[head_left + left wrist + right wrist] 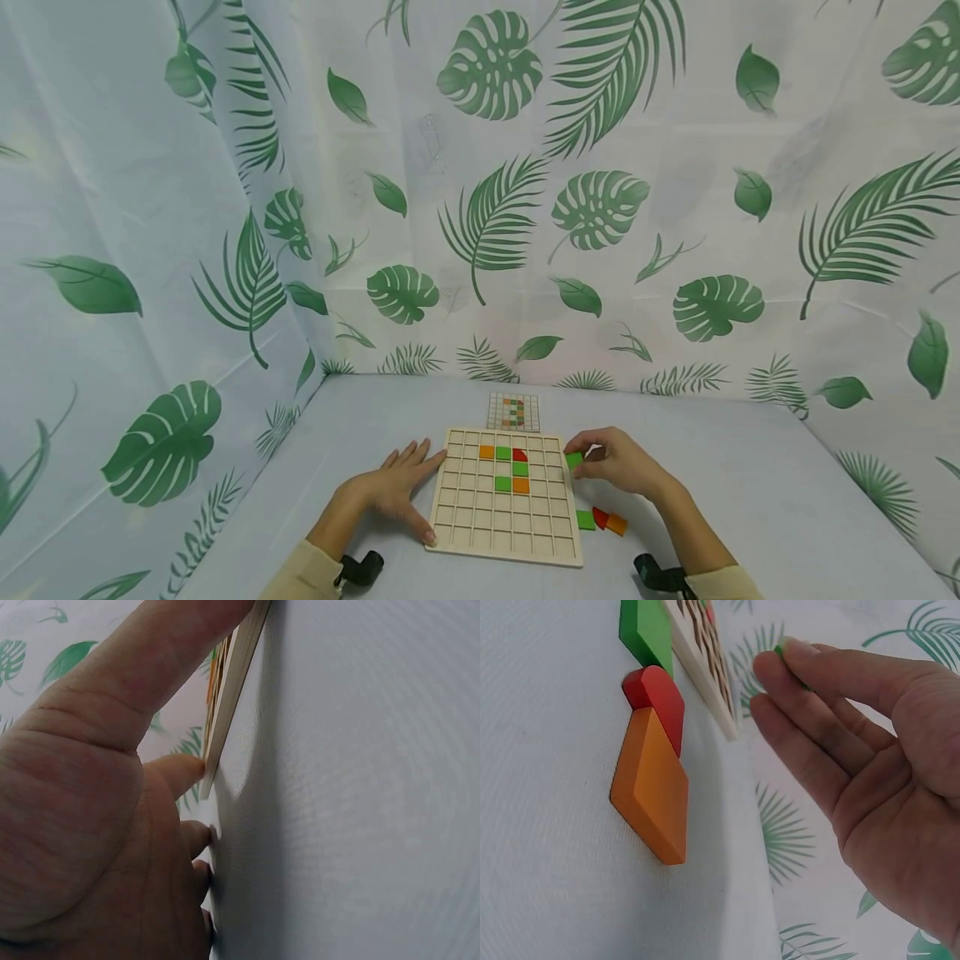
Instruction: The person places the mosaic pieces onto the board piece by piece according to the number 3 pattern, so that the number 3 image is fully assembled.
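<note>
On a pale grey table (750, 500) walled by leaf-print curtains (600, 208), the right hand (618, 462) pinches a green square tile (573, 460) at three o'clock of the wooden grid board (480, 525); the left hand (397, 487) rests flat and open at nine.

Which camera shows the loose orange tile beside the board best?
The right wrist view: the orange tile fills the frame, lying flat and touching the red tile. The head view shows it small by the board; the left wrist view misses it.

Green, orange and red tiles (601, 520) lie beside a pale gridded board (487, 533).
</note>
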### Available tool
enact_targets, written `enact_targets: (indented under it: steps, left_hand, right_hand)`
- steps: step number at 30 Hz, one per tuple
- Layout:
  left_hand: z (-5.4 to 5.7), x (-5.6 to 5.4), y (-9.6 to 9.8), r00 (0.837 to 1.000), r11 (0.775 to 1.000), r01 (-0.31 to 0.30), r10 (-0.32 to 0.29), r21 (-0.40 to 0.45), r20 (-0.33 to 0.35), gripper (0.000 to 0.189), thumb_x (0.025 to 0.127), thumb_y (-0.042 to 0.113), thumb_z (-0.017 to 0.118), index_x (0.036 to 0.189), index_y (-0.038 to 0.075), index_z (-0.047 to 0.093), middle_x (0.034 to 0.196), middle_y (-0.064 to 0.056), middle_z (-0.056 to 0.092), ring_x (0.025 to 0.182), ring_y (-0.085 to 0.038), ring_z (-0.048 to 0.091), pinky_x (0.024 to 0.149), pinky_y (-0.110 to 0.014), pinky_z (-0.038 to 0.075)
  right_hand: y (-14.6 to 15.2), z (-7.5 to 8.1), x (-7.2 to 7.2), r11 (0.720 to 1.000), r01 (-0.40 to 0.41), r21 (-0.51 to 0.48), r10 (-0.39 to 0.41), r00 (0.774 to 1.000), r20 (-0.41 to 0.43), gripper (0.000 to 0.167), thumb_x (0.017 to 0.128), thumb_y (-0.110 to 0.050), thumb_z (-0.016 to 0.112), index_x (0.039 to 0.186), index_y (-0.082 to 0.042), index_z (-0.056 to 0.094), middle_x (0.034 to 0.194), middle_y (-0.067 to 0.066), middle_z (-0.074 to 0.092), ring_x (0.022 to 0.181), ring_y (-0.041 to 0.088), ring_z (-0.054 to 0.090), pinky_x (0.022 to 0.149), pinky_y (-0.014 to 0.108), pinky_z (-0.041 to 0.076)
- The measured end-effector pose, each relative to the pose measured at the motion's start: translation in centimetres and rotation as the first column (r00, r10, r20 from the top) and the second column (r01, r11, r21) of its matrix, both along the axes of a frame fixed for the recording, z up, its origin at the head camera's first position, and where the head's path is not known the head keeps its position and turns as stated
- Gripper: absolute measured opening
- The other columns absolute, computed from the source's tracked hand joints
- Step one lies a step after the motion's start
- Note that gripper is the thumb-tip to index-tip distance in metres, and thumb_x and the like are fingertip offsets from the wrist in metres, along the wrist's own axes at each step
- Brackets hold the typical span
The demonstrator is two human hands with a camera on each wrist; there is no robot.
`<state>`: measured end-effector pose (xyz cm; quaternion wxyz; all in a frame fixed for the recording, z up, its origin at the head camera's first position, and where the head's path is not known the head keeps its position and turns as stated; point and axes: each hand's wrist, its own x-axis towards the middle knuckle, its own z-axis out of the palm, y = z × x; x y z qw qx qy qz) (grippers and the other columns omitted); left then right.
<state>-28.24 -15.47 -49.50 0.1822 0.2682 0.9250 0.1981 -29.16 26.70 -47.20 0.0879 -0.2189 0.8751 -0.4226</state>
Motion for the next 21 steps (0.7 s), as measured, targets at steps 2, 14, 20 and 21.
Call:
enact_targets:
  steps: [2, 14, 20, 21]
  left_hand:
    - [-0.01, 0.00, -0.02, 1.000, 1.000, -0.001, 0.001, 0.000, 0.001, 0.133, 0.066, 0.066, 0.090, 0.168, 0.021, 0.019, 0.175, -0.019, 0.005, 0.162, -0.042, 0.001, 0.128, -0.064, 0.005]
    - [0.05, 0.08, -0.05, 1.000, 1.000, -0.001, 0.001, 0.004, 0.002, 0.132, 0.066, 0.066, 0.090, 0.168, 0.021, 0.019, 0.175, -0.020, 0.005, 0.162, -0.042, 0.001, 0.128, -0.064, 0.005]
    - [0.05, 0.13, 0.07, 1.000, 1.000, -0.006, 0.006, -0.003, 0.002, 0.132, 0.066, 0.067, 0.089, 0.168, 0.021, 0.019, 0.175, -0.019, 0.005, 0.162, -0.042, 0.001, 0.129, -0.064, 0.005]
    - [0.05, 0.13, 0.09, 1.000, 1.000, -0.006, 0.006, -0.002, 0.004, 0.132, 0.066, 0.067, 0.089, 0.168, 0.021, 0.019, 0.175, -0.019, 0.005, 0.162, -0.042, 0.001, 0.129, -0.064, 0.005]
  right_hand:
    - [-0.07, -0.02, -0.05, 1.000, 0.021, 0.000, -0.021, 1.000, -0.002, 0.031, 0.088, -0.008, 0.081, 0.118, -0.003, 0.074, 0.108, 0.008, 0.071, 0.086, 0.022, 0.066, 0.071, 0.026, 0.055]
    - [-0.54, 0.19, 0.31, 0.996, 0.093, 0.007, -0.092, 0.993, -0.075, 0.030, 0.084, -0.016, 0.087, 0.109, -0.005, 0.077, 0.092, 0.004, 0.069, 0.075, 0.020, 0.064, 0.062, 0.025, 0.053]
    - [-0.70, 0.06, 0.37, 0.995, 0.100, -0.007, -0.101, 0.991, -0.093, 0.025, 0.082, -0.019, 0.089, 0.102, -0.011, 0.077, 0.084, 0.002, 0.067, 0.072, 0.020, 0.065, 0.061, 0.025, 0.053]
    - [-0.71, 0.05, 0.35, 0.995, 0.093, -0.016, -0.094, 0.992, -0.086, 0.025, 0.083, -0.018, 0.089, 0.103, -0.009, 0.077, 0.083, 0.003, 0.068, 0.072, 0.021, 0.067, 0.061, 0.025, 0.053]
